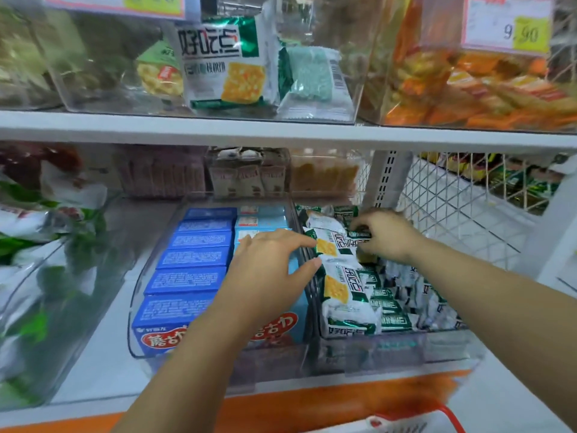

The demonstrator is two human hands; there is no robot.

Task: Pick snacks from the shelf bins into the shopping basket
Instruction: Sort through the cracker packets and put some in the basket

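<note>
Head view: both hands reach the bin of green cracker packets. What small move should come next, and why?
Probably lift the right hand clear of the bin: its fingers already pinch a green packet, while the left hand only touches another, and the basket waits below.

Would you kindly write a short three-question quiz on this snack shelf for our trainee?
1. True or false: the right hand pinches a green-and-white foil cracker packet.
2. What fills the clear plastic bin left of the crackers? A) blue cardboard boxes B) orange pouches C) bottles
3. Fill in: the white-and-yellow price tag at top right reads 9.__
Key: 1 true; 2 A; 3 90.
</note>
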